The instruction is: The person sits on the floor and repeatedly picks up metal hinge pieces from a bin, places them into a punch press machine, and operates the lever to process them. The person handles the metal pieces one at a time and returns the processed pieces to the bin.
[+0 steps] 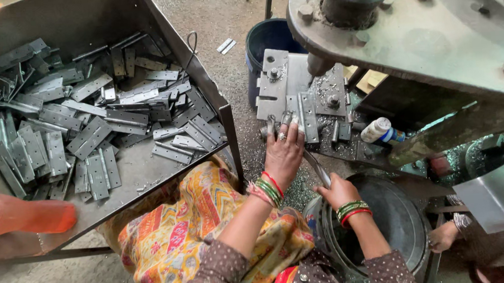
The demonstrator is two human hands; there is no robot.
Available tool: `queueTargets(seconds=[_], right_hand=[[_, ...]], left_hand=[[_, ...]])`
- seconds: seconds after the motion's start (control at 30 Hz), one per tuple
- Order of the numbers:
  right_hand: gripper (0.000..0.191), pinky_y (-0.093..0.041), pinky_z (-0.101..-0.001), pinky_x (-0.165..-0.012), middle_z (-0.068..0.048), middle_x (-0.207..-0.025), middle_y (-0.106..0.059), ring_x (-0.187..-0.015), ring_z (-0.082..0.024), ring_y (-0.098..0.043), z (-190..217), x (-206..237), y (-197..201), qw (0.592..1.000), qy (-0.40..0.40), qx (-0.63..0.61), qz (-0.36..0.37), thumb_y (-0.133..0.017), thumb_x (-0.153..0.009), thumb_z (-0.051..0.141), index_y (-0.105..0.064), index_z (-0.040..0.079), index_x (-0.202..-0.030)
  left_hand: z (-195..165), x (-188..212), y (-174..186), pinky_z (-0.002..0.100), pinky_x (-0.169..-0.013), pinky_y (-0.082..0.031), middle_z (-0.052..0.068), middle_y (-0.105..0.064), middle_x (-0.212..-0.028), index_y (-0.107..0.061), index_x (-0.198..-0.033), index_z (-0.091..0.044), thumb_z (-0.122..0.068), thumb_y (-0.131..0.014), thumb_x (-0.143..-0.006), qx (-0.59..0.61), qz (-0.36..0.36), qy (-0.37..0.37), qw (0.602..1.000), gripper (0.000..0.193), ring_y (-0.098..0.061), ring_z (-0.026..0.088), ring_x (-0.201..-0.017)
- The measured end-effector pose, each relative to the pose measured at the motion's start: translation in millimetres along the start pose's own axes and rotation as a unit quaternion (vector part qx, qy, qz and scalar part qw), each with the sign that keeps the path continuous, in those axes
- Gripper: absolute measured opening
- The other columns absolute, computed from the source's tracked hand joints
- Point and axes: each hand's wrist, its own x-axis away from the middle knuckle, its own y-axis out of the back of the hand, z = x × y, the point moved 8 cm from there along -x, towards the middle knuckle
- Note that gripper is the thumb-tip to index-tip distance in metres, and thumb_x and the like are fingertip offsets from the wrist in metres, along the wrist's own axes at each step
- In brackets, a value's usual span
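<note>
- Head view: the left hand (284,151) lies palm down, fingers (271,126) stretched out over a grey metal hinge (307,117) on the bed of a press (304,90); the fingertips touch the metal there, and whether they pinch anything I cannot tell.
- The right hand (335,192) is closed round a thin metal rod (317,167) that slants up toward the hinge.
- Both wrists carry green and red bangles (270,188).
- Metal shavings (327,124) lie scattered over the press bed around the hinge, with a small white bottle (376,130) lying just right of it.
- Under the right hand stands a dark round bucket (396,220), near the person's lap.
- A blue bucket (265,40) stands on the floor beyond the press bed.
- To the left, a big sloping metal tray (187,63) holds a heap of loose hinges (91,126).
- An orange bottle (24,216) lies at the tray's near left corner.
- At far right another person's hand (443,236) rests by the dark bucket.
</note>
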Motion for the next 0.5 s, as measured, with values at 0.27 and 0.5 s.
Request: queueTargets(seconds=[0.27,0.5], right_hand=[[0.06,-0.056,-0.0493,-0.079,-0.023,-0.089,-0.073,-0.088,-0.04,-0.074,-2,0,-2,0.999,-0.023,0.011,0.026,-0.072,-0.084,0.056,-0.062,0.001,-0.105],[0.059,-0.055,-0.0501,-0.081,-0.024,-0.089,-0.073,-0.089,-0.041,-0.073,2,2,2,1.0,-0.008,-0.01,0.017,-0.073,-0.083,0.055,-0.061,0.002,-0.105]], left_hand=[[5,-14,35,0.049,-0.102,-0.053,0.009,-0.06,-0.124,-0.06,-0.106,-0.007,-0.012,-0.06,-0.103,0.151,-0.147,-0.099,0.973,0.006,-0.066,0.022,-0.089],[10,-66,-27,0.04,-0.081,-0.056,0.013,-0.058,-0.126,-0.064,-0.116,-0.007,-0.022,-0.057,-0.1,-0.08,0.018,0.013,0.997,0.023,-0.065,0.022,-0.097]])
